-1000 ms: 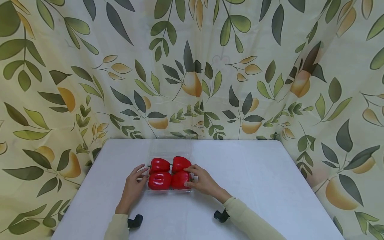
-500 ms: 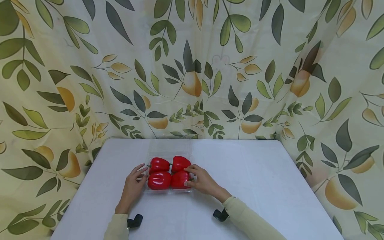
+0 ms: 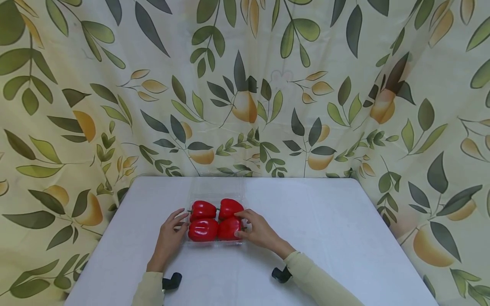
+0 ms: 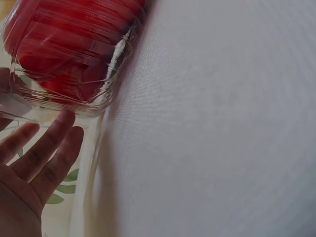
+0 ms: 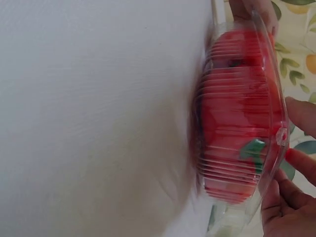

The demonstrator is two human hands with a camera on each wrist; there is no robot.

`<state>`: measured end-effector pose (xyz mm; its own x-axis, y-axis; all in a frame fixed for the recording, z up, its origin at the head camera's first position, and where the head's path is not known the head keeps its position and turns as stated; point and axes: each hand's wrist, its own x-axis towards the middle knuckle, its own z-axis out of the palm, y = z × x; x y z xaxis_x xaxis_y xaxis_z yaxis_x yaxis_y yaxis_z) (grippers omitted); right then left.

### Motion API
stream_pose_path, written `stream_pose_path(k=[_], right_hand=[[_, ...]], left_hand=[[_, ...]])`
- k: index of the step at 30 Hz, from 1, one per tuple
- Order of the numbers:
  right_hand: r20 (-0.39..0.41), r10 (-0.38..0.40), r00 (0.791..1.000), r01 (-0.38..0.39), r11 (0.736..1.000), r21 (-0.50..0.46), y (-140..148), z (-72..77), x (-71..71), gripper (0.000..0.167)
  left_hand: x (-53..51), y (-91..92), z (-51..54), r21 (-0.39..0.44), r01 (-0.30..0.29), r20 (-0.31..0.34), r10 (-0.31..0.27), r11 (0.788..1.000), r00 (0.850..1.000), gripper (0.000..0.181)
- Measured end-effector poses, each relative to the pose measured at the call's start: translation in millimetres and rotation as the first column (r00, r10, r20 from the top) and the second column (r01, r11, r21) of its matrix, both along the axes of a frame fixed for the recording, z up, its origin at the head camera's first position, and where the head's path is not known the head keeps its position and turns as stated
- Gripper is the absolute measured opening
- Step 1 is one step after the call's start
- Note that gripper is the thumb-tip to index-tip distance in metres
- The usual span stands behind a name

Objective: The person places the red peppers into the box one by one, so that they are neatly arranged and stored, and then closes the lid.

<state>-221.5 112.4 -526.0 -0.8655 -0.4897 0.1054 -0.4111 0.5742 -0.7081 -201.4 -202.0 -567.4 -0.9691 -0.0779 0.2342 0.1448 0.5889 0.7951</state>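
Note:
Several red bell peppers fill a clear plastic box (image 3: 214, 243) in two rows on the table. My right hand (image 3: 262, 231) reaches over the box's right side, thumb and fingertips spread across the end of the front right bell pepper (image 3: 227, 230). In the right wrist view, a green stem (image 5: 253, 149) shows through the ribbed wall below the fingers. My left hand (image 3: 170, 236) rests at the left wall, beside the front left bell pepper (image 3: 203, 230). Its fingers (image 4: 59, 158) are fairly straight and apart in the left wrist view, tips touching or close to the plastic.
Behind the peppers lies the box's clear lid (image 3: 216, 187), folded back flat. A white cloth covers the table (image 3: 314, 221). Past its far edge hangs a leaf-print curtain (image 3: 245, 106). Black wrist devices (image 3: 172, 281) sit by both sleeves.

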Motion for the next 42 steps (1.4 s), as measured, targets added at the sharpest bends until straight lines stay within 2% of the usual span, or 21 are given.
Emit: stream_pose_path(k=[8, 15, 25, 32, 42], right_hand=[[-0.016, -0.048, 0.999, 0.047, 0.995, -0.087, 5.6, -1.1, -1.2, 0.044], [-0.011, -0.074, 0.997, 0.070, 0.981, -0.180, 10.4, 3.7, -3.8, 0.042], [0.002, -0.137, 0.991, 0.135, 0.972, -0.193, 17.5, 13.3, -12.4, 0.041], [0.022, -0.186, 0.982, 0.186, 0.956, -0.228, 18.3, 20.1, -18.4, 0.040], [0.071, -0.251, 0.965, 0.260, 0.931, -0.256, 18.8, 19.1, -39.5, 0.036]], left_hand=[[0.1, 0.4, 0.4, 0.007, 0.005, 0.005, -0.005, 1.000, 1.000, 0.036], [-0.8, 0.5, 0.7, 0.010, 0.002, 0.016, -0.003, 1.000, 1.000, 0.037], [-0.5, 0.6, 1.6, 0.005, -0.001, 0.016, 0.001, 1.000, 1.000, 0.037], [-0.4, -0.2, -0.7, -0.002, -0.004, 0.009, 0.004, 1.000, 1.000, 0.036], [-2.3, -1.3, -4.0, 0.001, -0.005, 0.008, 0.005, 1.000, 1.000, 0.037]])
